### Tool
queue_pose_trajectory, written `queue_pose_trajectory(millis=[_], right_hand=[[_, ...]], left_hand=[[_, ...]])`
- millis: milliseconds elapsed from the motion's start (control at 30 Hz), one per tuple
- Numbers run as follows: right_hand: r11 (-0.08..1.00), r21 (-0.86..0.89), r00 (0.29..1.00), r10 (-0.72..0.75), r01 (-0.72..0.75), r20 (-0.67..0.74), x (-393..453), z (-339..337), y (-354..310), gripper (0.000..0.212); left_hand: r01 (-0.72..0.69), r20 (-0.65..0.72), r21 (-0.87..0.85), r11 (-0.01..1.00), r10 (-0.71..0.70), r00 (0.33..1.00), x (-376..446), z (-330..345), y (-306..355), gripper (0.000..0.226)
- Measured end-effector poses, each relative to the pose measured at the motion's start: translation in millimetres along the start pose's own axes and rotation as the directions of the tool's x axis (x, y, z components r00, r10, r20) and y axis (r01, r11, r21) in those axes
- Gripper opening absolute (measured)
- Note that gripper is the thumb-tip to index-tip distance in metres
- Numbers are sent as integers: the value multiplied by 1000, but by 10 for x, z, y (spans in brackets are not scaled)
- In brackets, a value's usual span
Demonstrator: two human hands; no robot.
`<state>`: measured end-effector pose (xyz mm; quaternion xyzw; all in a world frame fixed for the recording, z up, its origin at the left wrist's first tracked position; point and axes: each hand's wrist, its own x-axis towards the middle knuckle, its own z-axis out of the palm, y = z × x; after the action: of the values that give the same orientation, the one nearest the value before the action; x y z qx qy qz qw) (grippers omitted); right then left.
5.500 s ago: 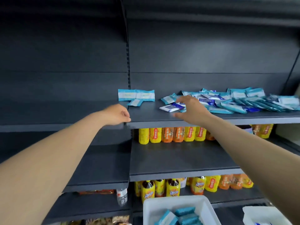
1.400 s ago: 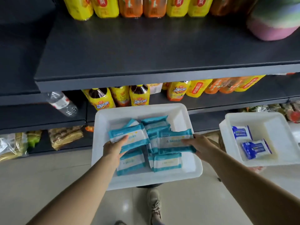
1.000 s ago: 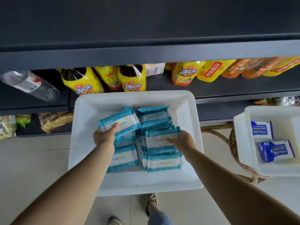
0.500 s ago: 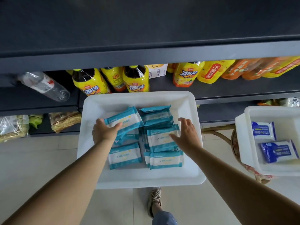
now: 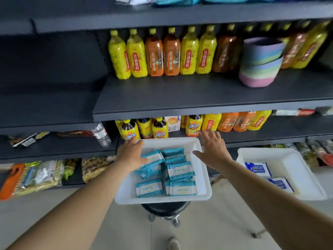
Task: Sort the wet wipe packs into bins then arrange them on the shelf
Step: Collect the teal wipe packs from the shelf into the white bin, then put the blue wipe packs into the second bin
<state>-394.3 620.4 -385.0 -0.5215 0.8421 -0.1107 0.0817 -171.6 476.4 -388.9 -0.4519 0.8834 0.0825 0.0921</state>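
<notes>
Left grip [image 5: 132, 152] loose over teal wipe packs [image 5: 173, 170], right grip [image 5: 212, 148] splayed wide above white bin [image 5: 201, 177]

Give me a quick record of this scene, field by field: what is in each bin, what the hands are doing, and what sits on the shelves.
Middle bin: white bin on a black stool, holding teal wet wipe packs
Right bin: second white bin with two blue wet wipe packs
Left hand: left hand spread over the teal packs, holding nothing
Right hand: right hand open above the middle bin's right rim
Middle shelf: yellow and orange drink bottles, pastel stacked bowls
Top shelf: more packs, only their edges visible
</notes>
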Motion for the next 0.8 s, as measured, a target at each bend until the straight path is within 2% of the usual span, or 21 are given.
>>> queue_pose_trajectory(millis=[167, 333, 400, 600, 800], right_hand=[[992, -30, 981, -127, 124, -149, -338, -1133, -230, 68], [981, -3, 935, -187, 195, -301, -495, -2293, -392, 47], [980, 3, 918, -185, 199, -350, -485, -2630, -435, 43], [978, 39, 907, -174, 205, -384, -210, -3166, -401, 42], [977, 68, 901, -159, 203, -404, 592, -3475, -86, 42]], left_hand=[[-39, -163, -45, 998, 31, 986, -578, -1062, 167, 60], [-132, -231, -304, 943, 62, 971, -923, -2146, 312, 52], [-170, -250, -353, 920, 82, 965, -996, -2489, 383, 52], [-211, -333, -373, 903, 81, 939, -813, -3155, 555, 47], [-224, -376, -376, 899, 73, 924, 30, -3538, 753, 49]])
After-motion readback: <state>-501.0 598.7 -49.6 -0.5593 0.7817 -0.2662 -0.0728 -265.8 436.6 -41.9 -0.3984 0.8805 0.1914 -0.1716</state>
